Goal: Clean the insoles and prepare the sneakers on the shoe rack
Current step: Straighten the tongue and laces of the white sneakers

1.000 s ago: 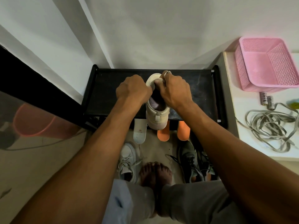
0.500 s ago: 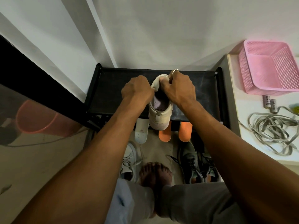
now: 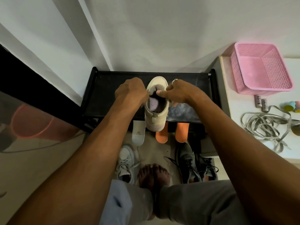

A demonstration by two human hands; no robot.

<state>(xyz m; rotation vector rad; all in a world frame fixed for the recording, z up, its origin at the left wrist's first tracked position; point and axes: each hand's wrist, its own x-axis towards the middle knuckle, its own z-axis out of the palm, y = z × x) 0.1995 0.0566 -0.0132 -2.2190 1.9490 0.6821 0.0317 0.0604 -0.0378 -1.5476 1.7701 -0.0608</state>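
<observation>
As the sneaker (image 3: 155, 121) sat on the shoe rack (image 3: 105, 96), the left hand (image 3: 131, 93) and right hand (image 3: 180, 91) pinched its collar with curled fingers.

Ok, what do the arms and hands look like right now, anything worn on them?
Both arms are bare as far as the frame shows: no sleeves, watch or bands on the left arm or right arm. Neither the left hand nor the right hand is gloved. The one item is a pale metallic ring on a right-hand finger.
</observation>
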